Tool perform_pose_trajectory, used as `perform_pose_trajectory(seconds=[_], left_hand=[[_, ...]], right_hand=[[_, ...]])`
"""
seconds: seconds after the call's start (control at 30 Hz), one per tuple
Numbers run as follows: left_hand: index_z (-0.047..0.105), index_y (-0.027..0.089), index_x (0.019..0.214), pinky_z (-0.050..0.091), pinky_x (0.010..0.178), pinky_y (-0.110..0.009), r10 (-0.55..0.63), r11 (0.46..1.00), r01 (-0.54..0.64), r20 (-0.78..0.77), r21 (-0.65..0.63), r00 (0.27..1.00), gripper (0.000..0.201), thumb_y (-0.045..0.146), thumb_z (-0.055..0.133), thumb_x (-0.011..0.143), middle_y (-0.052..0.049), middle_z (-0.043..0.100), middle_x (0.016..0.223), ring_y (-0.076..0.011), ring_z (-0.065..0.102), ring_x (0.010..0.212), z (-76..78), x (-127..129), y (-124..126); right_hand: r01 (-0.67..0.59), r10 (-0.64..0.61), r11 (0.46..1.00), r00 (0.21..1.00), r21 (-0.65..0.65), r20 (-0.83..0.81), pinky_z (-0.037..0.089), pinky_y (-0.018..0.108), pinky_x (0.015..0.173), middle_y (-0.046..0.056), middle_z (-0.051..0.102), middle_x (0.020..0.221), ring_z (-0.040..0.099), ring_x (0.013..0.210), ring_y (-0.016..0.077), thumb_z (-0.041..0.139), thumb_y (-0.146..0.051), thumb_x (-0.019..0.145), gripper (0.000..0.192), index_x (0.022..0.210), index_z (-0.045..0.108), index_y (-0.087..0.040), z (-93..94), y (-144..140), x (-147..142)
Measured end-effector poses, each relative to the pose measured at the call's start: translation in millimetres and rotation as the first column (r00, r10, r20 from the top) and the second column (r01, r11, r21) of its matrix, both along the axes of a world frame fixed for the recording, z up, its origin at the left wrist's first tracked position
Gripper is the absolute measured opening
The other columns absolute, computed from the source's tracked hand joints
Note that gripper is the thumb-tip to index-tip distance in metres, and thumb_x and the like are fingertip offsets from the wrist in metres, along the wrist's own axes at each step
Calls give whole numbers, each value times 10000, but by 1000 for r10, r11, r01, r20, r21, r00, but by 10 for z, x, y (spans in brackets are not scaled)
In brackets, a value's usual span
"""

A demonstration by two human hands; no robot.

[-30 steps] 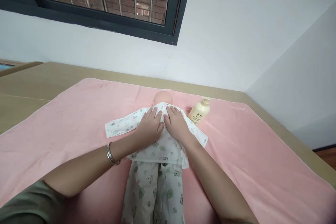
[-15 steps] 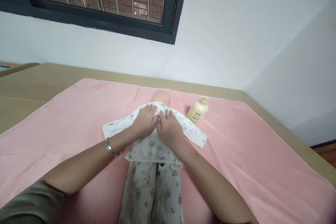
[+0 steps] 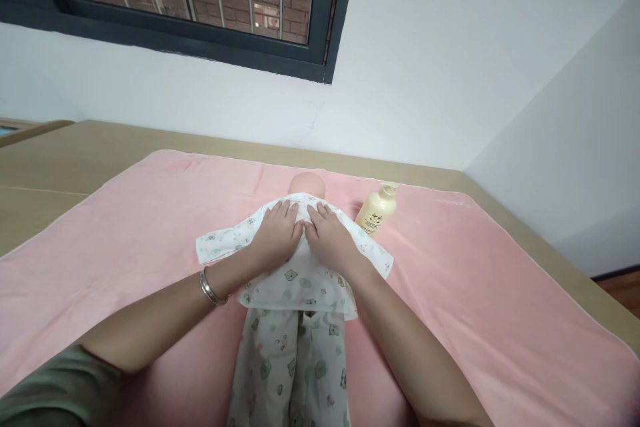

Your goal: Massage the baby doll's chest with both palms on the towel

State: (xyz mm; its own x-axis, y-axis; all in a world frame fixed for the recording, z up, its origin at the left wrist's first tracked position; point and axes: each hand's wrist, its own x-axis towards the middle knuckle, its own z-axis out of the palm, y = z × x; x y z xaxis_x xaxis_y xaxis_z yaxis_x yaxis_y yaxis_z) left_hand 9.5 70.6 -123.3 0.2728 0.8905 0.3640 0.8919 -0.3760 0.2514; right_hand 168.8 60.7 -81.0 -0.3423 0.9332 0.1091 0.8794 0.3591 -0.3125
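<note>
While your fingers lie flat and spread on the doll's chest, nothing is pinched or gripped — both palms press open against the printed top. Your left hand rests on the left half of the shirt front, your right hand on the right half, and the two touch along their inner edges at the middle of the chest, fingertips pointing toward the collar. A silver bangle sits on your left wrist, and an olive sleeve covers that upper arm at the lower left edge.

The doll lies on its back, head away from you and bare above the collar. Its white top, printed with small green bears, has both sleeves spread out to the sides — one to the left, one to the right, partly under your right forearm. Matching printed trousers run from the hem toward you, between your forearms.

Everything lies on a pink towel spread over a tan surface. Just beside the doll's right-hand sleeve, a cream pump bottle lies tilted on the towel, near the head. Behind stand a white wall and a dark-framed window showing brick.
</note>
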Motion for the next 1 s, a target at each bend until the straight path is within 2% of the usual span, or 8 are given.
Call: perform_pose_trajectory(seconds=[0.1, 0.27, 0.43, 0.67, 0.8, 1.0], left_hand=[[508, 27, 1425, 408, 1160, -586, 5, 1000, -5, -11, 31, 1000, 525, 315, 298, 1039, -267, 541, 1482, -388, 447, 1450, -5, 32, -96], [510, 2, 1401, 409, 1148, -632, -68, 995, 71, -38, 74, 997, 510, 285, 306, 1029, -307, 527, 1466, -408, 431, 1456, -2, 64, -226], [580, 100, 1356, 383, 1189, -625, -186, 981, 185, 12, 59, 982, 457, 252, 342, 997, -223, 627, 1362, -367, 491, 1398, 72, -5, -153], [598, 104, 1366, 366, 1218, -552, -137, 987, 141, 53, -73, 989, 503, 316, 336, 992, -179, 623, 1429, -340, 474, 1432, 104, -92, 38], [542, 78, 1434, 357, 1225, -526, -68, 985, 79, 80, -150, 994, 558, 345, 319, 998, -185, 543, 1532, -323, 438, 1477, 117, -83, 89], [539, 72, 1429, 350, 1224, -553, -53, 992, 63, 84, -113, 995, 548, 342, 311, 1010, -212, 519, 1544, -336, 432, 1480, 37, -64, 106]], right_hand=[[-3, 3, 1000, 1000, -2, -30, 266, 461, 1256, 198, 370, 1626, 296, 1543, 309, 350, -314, 1081, 550, 1572, 413, -75, 11, 61, 56], [-1, 2, 999, 1000, 47, -16, 258, 464, 1256, 180, 401, 1614, 322, 1528, 305, 369, -333, 1076, 532, 1544, 456, -93, -35, 107, 80], [40, -41, 997, 999, 62, 20, 230, 503, 1262, 194, 387, 1618, 321, 1523, 321, 343, -298, 1079, 543, 1567, 414, -70, -72, 70, 19], [123, -125, 992, 990, 35, 64, 274, 535, 1244, 230, 397, 1601, 308, 1530, 341, 290, -267, 1080, 557, 1581, 381, -42, -35, -112, -134], [129, -134, 990, 988, 56, 83, 304, 550, 1228, 247, 363, 1613, 314, 1522, 373, 310, -271, 1077, 560, 1587, 381, -51, -14, -228, -202], [122, -129, 990, 987, 74, 94, 310, 549, 1229, 235, 377, 1609, 329, 1513, 376, 320, -270, 1075, 555, 1587, 390, -68, -23, -249, -202]])
